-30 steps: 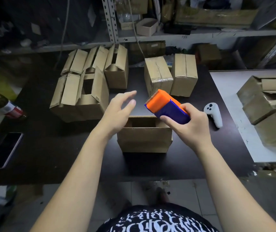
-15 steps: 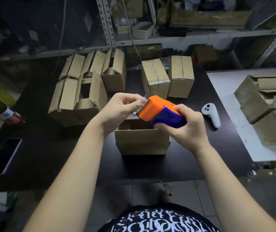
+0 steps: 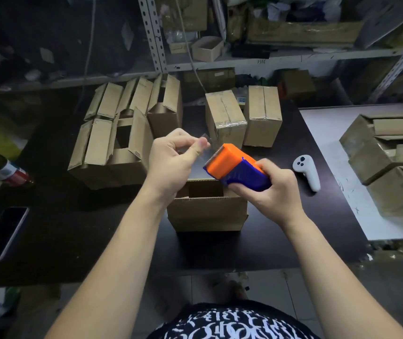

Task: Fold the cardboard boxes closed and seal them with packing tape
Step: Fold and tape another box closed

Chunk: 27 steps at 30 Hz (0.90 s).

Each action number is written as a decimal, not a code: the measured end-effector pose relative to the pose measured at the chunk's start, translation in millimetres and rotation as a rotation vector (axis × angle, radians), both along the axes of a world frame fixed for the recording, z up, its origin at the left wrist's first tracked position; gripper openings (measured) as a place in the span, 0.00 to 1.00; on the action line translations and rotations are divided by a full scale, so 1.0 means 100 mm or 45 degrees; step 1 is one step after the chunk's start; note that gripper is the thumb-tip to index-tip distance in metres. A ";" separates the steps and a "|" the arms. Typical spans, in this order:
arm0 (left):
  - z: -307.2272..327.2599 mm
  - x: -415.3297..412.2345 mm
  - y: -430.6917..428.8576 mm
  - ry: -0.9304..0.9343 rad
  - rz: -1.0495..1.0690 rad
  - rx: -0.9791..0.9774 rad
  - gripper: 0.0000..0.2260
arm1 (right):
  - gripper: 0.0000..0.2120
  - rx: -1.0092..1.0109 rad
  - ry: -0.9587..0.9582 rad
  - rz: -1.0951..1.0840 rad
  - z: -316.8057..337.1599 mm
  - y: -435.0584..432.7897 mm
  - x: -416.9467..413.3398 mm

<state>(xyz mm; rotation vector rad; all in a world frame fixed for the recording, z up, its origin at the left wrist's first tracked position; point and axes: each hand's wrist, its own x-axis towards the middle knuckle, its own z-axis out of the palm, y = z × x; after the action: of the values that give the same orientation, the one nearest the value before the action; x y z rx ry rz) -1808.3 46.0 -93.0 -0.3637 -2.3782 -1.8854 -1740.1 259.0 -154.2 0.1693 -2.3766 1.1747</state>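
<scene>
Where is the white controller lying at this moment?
The white controller lies on the dark table in the head view, just right of the right hand and left of the white tabletop.

On the bench [image 3: 73, 241]: an open box [image 3: 206, 212] beneath the left hand [image 3: 171, 162] and right hand [image 3: 274, 189], open-flapped boxes [image 3: 112, 152] left of them, a white controller [image 3: 307, 172] to their right.

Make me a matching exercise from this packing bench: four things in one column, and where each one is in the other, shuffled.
Things:
1. tape dispenser
2. tape end
3. white controller
4. smartphone

Places:
A. lying near the dark table's left end
B. pinched by the left hand
C. lying to the right of the open cardboard box
D. gripped in the right hand

Pairs: 1-D, 2-B, 3-C, 4-A
</scene>
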 end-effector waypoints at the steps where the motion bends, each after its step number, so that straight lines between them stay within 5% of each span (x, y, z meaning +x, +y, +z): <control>1: -0.02 0.00 0.00 -0.001 0.011 -0.019 0.05 | 0.21 0.006 -0.022 0.017 -0.02 0.01 0.00; 11: -0.05 -0.17 -0.28 -0.003 0.293 0.121 0.06 | 0.20 -0.001 -0.252 -0.111 -0.23 0.16 -0.01; 18: -0.10 -0.10 -0.45 -0.217 0.160 0.000 0.04 | 0.35 0.064 -0.437 -0.097 -0.11 0.15 -0.05; 21: -0.24 -0.02 -0.64 -0.225 -0.018 -0.281 0.15 | 0.40 0.007 -0.476 -0.061 -0.11 0.18 -0.03; 27: -0.61 0.07 -0.80 -0.323 -0.303 -0.516 0.41 | 0.34 0.076 -0.493 0.043 -0.06 0.17 -0.08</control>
<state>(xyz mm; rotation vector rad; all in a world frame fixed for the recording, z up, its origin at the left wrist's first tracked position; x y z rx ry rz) -1801.6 -34.5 -153.9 -0.4791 -3.0170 -1.6001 -1747.9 275.9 -160.7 -0.0002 -2.7540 1.2454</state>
